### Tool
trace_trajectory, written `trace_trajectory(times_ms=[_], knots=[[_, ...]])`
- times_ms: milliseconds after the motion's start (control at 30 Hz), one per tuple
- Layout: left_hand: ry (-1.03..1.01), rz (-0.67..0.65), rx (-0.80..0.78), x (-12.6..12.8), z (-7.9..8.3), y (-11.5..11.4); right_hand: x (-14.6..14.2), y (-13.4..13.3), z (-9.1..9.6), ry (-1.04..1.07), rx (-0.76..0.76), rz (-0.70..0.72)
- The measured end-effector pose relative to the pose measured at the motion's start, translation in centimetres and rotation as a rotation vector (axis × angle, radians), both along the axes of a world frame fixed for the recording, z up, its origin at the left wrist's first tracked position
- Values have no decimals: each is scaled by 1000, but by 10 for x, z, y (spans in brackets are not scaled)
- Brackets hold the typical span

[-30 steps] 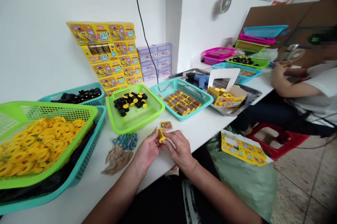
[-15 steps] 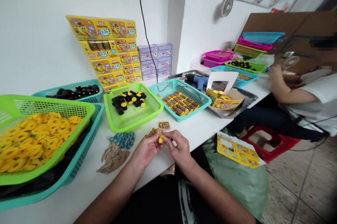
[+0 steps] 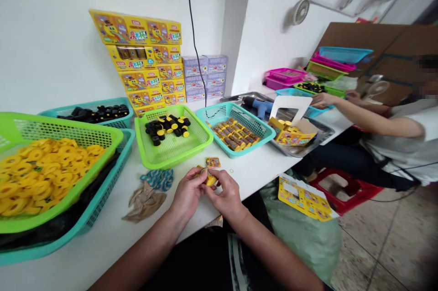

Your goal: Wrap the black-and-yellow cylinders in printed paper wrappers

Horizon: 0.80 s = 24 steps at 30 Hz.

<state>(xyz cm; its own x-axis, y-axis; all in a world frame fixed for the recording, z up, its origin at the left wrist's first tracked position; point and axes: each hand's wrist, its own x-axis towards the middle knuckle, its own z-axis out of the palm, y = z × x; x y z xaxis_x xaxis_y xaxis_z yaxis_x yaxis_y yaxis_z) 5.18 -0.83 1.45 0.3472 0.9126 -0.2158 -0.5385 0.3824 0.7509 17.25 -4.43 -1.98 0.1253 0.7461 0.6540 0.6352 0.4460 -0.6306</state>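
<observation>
Piece: a yellow piece (image 3: 211,181) is sitting above the table (image 3: 260,168), between the fingertips of both hands, in front of the body.
Left hand: the left hand (image 3: 187,192) is pinching the piece between thumb and fingers; the piece is lying at its fingertips, to the right of the palm.
Right hand: the right hand (image 3: 228,194) is gripping the piece from the other side with thumb and forefinger; from this palm the piece is lying leftward and slightly forward.
Nearer hand: neither is standing nearer, as both are touching the piece.
Long axis: the visible part is appearing to run obliquely between the hands; the fingers are hiding the ends, so the full axis cannot be told.
Card: a small printed card (image 3: 213,162) is lying flat just beyond the fingertips.
Band: a thin band (image 3: 232,171) is resting to the right of the card.
Green basket: the green basket (image 3: 171,155) is standing beyond the left hand, holding black-and-yellow parts (image 3: 167,127).
Teal basket: the teal basket (image 3: 255,147) is standing forward and right of the card, holding printed rolls (image 3: 236,134) in rows.
Cloths: a blue cloth (image 3: 159,179) and a tan cloth (image 3: 145,203) are lying left of the left hand.
</observation>
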Motion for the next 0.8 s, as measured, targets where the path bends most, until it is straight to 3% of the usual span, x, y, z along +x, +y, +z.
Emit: trace_trajectory(times_ms=[500, 800], knots=[[29, 89, 61, 6, -1, -7, -4, -1, 5, -181, -22, -87], [124, 144, 82, 5, 3, -7, -4, 4, 29, -384, -93, -148]])
